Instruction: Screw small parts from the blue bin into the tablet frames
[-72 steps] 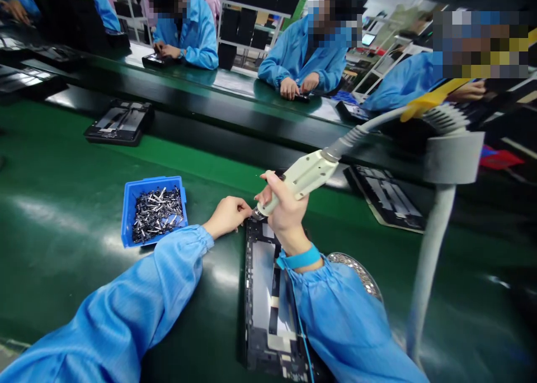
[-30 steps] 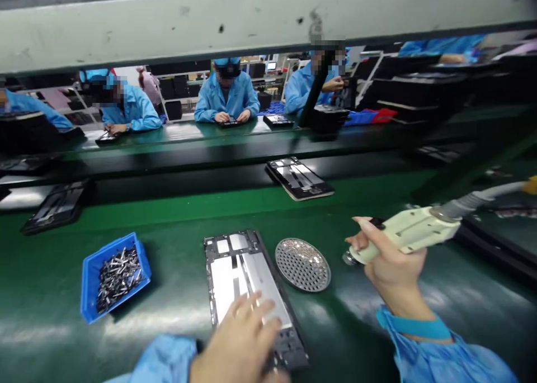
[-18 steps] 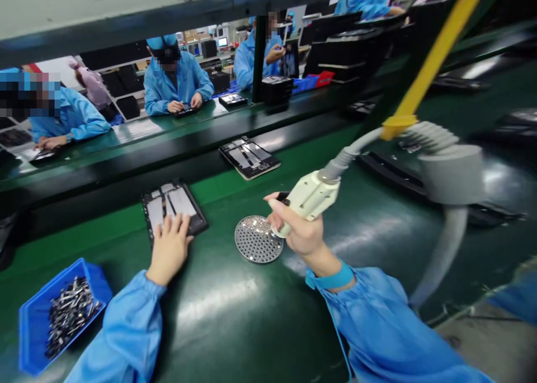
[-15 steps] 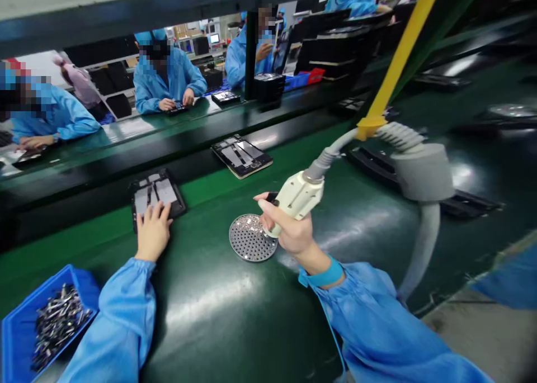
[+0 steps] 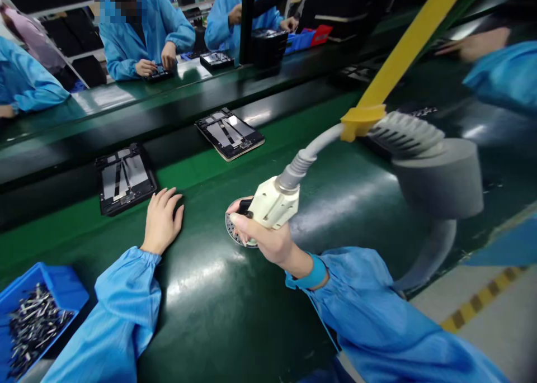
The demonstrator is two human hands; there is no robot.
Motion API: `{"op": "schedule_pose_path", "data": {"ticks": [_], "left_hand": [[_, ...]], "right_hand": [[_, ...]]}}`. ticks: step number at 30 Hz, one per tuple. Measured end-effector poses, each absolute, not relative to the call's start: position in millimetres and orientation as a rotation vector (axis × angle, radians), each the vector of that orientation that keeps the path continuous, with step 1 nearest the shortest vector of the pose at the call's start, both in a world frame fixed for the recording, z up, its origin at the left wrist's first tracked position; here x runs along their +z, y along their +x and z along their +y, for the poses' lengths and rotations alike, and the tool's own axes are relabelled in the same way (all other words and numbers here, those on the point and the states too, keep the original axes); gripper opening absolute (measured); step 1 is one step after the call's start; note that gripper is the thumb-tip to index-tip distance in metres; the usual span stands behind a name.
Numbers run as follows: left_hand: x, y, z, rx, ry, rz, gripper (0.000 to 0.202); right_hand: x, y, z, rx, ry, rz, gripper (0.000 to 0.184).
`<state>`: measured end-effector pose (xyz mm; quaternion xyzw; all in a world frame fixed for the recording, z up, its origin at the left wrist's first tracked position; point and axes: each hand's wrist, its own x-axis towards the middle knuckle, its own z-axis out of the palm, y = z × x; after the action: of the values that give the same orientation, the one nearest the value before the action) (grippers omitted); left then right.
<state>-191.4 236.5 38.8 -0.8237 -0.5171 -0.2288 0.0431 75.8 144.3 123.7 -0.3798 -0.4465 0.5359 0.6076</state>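
Observation:
My right hand [image 5: 268, 243] is wrapped round a cream electric screwdriver [image 5: 274, 201], whose grey cable leaves its top; its lower end is hidden by my fingers. Beneath that hand lies a round perforated metal tray [image 5: 230, 226], mostly covered. My left hand [image 5: 163, 218] rests above the green surface with fingers stretched out, holding nothing. Just left of its fingertips is an opened tablet [image 5: 126, 179], black-framed with pale battery cells, apart from the hand. A second opened tablet [image 5: 230, 131] lies farther back on the green strip.
A blue bin [image 5: 69, 288] of small metal parts stands at lower left. A yellow strap [image 5: 411, 45] holds the cable beside a grey cylinder [image 5: 438, 179]. Co-workers in blue sit across the line; another person's hand [image 5: 482, 43] reaches in at right.
My left hand has come off the nearer tablet and now sits to its right. My right hand has moved with the screwdriver over the round tray, covering it. The view has shifted.

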Motion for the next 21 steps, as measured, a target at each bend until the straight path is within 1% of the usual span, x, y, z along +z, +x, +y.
{"op": "schedule_pose_path", "data": {"ticks": [9, 18, 21], "left_hand": [[35.8, -187.8, 236.5, -0.766, -2.59, -1.605, 0.036], [35.4, -188.5, 235.6, -0.791, -2.59, -1.581, 0.036], [43.8, -185.6, 235.1, -0.784, -2.587, -1.665, 0.034]], "right_hand": [[123.0, 74.9, 147.0, 1.272, -0.881, -1.041, 0.021], [122.6, 71.7, 145.2, 1.243, -0.902, -1.097, 0.029], [124.8, 70.1, 144.5, 1.22, -0.889, -1.125, 0.026]]}}
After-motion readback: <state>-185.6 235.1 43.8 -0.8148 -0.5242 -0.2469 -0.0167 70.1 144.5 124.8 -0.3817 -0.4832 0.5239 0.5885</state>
